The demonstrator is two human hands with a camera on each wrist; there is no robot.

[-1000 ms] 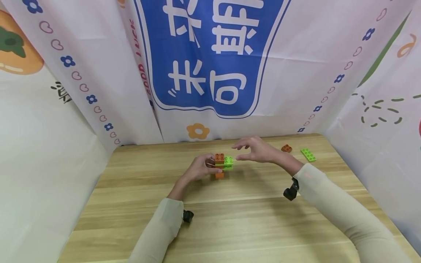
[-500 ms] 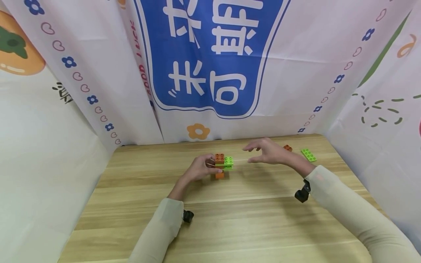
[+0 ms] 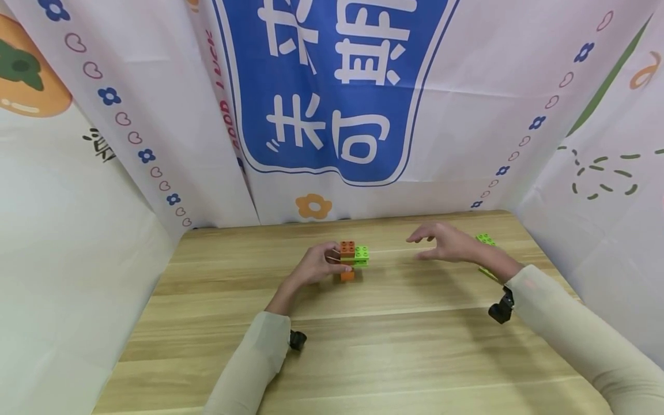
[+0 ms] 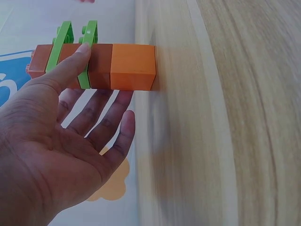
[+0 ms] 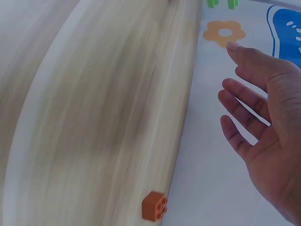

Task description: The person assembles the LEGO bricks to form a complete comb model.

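My left hand [image 3: 314, 264] holds a standing tower of toy building bricks [image 3: 347, 249] on the table. In the left wrist view, the thumb presses the near side and the other fingers lie behind. The tower has an orange brick [image 4: 133, 67] at its base, brown bricks [image 4: 101, 66] above, and two green plates [image 4: 59, 46] that jut out to one side. My right hand [image 3: 450, 242] hovers over the table to the right of the tower, fingers apart and holding nothing. A loose brown brick [image 5: 154, 206] shows in the right wrist view; the right hand hides it in the head view.
A green plate [image 3: 485, 238] lies at the right rear of the wooden table [image 3: 363, 346], partly behind the right arm. Another green piece [image 3: 487, 272] peeks out below that forearm. Printed white cloth [image 3: 467, 144] hangs behind and at both sides.
My right hand has moved away from the tower to the right, and now covers the loose brown brick in the head view. The left hand and the tower stay in place.
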